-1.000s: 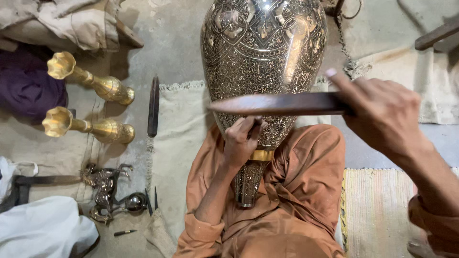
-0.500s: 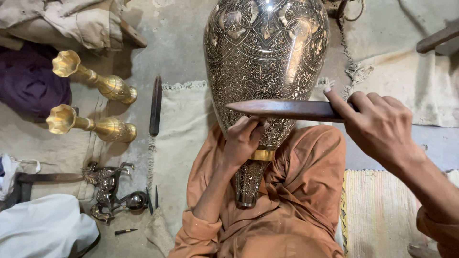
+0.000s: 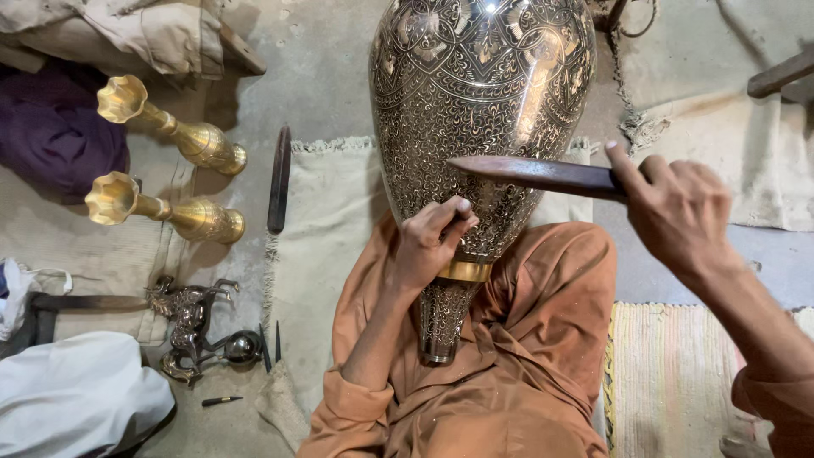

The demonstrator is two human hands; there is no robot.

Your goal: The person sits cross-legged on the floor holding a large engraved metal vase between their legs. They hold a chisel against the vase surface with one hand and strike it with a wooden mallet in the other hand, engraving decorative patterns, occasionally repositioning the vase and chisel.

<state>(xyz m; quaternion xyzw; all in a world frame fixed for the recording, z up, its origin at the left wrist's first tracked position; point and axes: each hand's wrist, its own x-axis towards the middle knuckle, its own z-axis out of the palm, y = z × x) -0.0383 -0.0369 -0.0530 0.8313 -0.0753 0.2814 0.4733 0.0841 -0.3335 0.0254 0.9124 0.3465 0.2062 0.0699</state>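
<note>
A large engraved brass vase [image 3: 479, 110] lies across my lap, its narrow foot toward me. My left hand [image 3: 428, 246] presses against its lower body, fingers pinched around a small chisel that is mostly hidden. My right hand [image 3: 678, 212] grips a flat dark wooden mallet stick [image 3: 534, 174], held level across the front of the vase, a little above my left hand. I sit in orange clothes [image 3: 517, 373] on a pale mat [image 3: 326, 229].
Two small golden brass vases [image 3: 170, 136] [image 3: 165, 212] lie at the left. A second dark stick [image 3: 279, 178] lies on the mat's edge. A metal horse figurine [image 3: 191, 326] and small chisels [image 3: 270, 343] lie lower left. A striped rug [image 3: 670, 373] is at the right.
My right hand has drawn the wooden stick to the right and slightly lower across the vase. My left hand stays at the same spot on the vase.
</note>
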